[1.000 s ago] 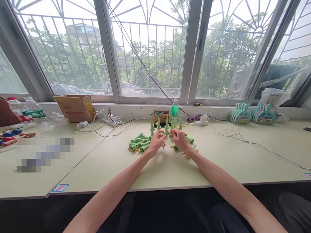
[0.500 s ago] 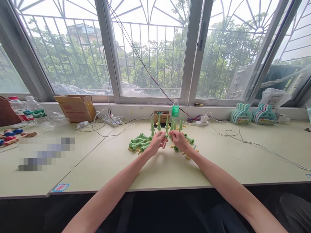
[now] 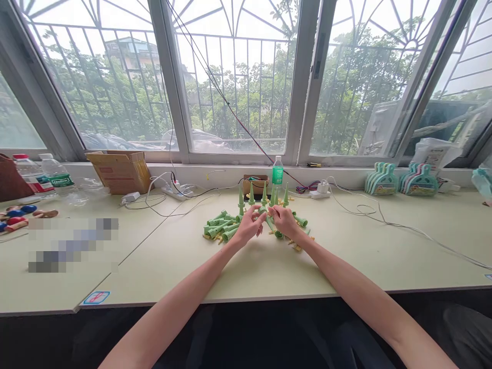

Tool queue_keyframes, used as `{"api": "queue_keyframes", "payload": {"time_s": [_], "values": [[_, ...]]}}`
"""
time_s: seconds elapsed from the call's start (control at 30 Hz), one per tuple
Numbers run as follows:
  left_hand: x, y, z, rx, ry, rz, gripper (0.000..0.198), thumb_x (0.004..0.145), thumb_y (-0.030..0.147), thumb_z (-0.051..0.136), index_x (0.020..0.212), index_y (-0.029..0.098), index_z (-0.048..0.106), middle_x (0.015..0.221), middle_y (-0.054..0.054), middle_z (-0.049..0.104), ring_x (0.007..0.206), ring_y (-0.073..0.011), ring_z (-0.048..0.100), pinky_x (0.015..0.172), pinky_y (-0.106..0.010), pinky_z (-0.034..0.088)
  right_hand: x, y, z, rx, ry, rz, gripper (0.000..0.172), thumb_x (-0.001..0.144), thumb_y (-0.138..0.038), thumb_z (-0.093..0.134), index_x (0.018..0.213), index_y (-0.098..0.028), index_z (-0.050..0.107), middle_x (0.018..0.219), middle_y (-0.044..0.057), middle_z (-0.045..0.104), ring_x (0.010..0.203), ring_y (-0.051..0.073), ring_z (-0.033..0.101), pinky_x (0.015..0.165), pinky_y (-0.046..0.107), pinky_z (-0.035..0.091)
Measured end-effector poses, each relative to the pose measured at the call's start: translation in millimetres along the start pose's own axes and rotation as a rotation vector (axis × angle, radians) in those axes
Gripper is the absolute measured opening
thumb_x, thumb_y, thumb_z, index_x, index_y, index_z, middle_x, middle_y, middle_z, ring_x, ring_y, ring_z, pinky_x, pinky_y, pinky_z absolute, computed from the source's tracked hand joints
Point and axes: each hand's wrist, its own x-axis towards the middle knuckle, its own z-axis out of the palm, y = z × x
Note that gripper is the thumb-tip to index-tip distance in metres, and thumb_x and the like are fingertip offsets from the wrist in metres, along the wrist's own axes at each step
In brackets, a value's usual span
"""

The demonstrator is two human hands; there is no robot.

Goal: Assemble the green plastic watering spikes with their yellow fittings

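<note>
My left hand (image 3: 250, 226) pinches a green plastic cone-shaped piece (image 3: 263, 210) between thumb and fingers. Close beside it, my right hand (image 3: 284, 221) is closed, its fingertips pressed together near the piece; what they grip is too small to make out. A heap of green cone pieces (image 3: 220, 223) lies left of my left hand, with small yellow pegs (image 3: 211, 237) among them. Behind my hands stands a row of upright green spiked cones (image 3: 241, 200). More green pieces (image 3: 301, 221) and yellow pegs (image 3: 297, 248) lie around my right hand, partly hidden by it.
At the back stand a green-liquid bottle (image 3: 277, 171), a small cardboard box (image 3: 255, 183) and power strips (image 3: 179, 191) with cables. A larger carton (image 3: 119, 171) and water bottles (image 3: 57, 174) are at left. Stacked pastel plastic pieces (image 3: 380, 179) stand at right.
My left fingers have shifted slightly, and the green piece between them shows more. The right hand has moved a touch to the right. The heap and the upright row look unchanged.
</note>
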Motion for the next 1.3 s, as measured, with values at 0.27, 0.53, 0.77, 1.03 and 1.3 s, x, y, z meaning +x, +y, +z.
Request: {"api": "queue_keyframes", "payload": {"time_s": [0.27, 0.53, 0.77, 1.03, 1.3], "values": [[-1.0, -2.7, -0.1, 0.111, 0.013, 0.071, 0.046, 0.079, 0.051, 0.062, 0.11, 0.022, 0.046, 0.079, 0.003, 0.053, 0.037, -0.004, 0.049, 0.031, -0.017, 0.034, 0.8, -2.3, -1.7, -0.05, -0.007, 0.022, 0.047, 0.094, -0.05, 0.033, 0.057, -0.02, 0.033, 0.049, -0.003, 0.038, 0.049, 0.011, 0.028, 0.05, 0.026, 0.024], [-0.4, -5.3, -1.0, 0.186, 0.028, 0.103, 0.037, 0.082, 0.043, 0.059, 0.11, 0.022, 0.047, 0.094, -0.002, 0.056, 0.038, -0.0019, 0.048, 0.034, -0.017, 0.036, -0.2, -3.5, 0.2, -0.017, -0.033, 0.029, 0.051, 0.094, -0.052, 0.034, 0.058, -0.018, 0.046, 0.049, -0.001, 0.044, 0.049, 0.011, 0.035, 0.051, 0.026, 0.027], [-1.4, -3.4, -0.8, 0.243, 0.053, 0.13, 0.035, 0.084, 0.04, 0.058, 0.112, 0.022, 0.05, 0.098, -0.004, 0.057, 0.039, -0.0015, 0.048, 0.037, -0.017, 0.039, -0.1, -6.7, 0.6, 0.119, -0.063, 0.128, 0.052, 0.092, -0.055, 0.037, 0.058, -0.018, 0.049, 0.041, -0.002, 0.04, 0.043, 0.011, 0.039, 0.047, 0.025, 0.029], [2.8, -7.6, -1.1, 0.182, 0.043, 0.126, 0.039, 0.085, 0.049, 0.054, 0.113, 0.022, 0.05, 0.08, 0.0, 0.058, 0.036, -0.0056, 0.049, 0.031, -0.018, 0.035, -1.8, -6.0, 4.0, 0.341, -0.135, 0.246, 0.052, 0.09, -0.061, 0.038, 0.061, -0.019, 0.049, 0.036, -0.004, 0.039, 0.031, 0.011, 0.037, 0.038, 0.025, 0.029], [4.9, -9.7, -1.3, 0.05, -0.074, 0.031, 0.049, 0.085, 0.056, 0.052, 0.116, 0.018, 0.05, 0.066, 0.003, 0.057, 0.034, -0.0068, 0.048, 0.033, -0.02, 0.04, -3.4, -13.8, 1.8, 0.431, -0.187, 0.228, 0.052, 0.086, -0.063, 0.045, 0.06, -0.018, 0.05, 0.038, -0.005, 0.04, 0.031, 0.009, 0.035, 0.036, 0.023, 0.029]]}}
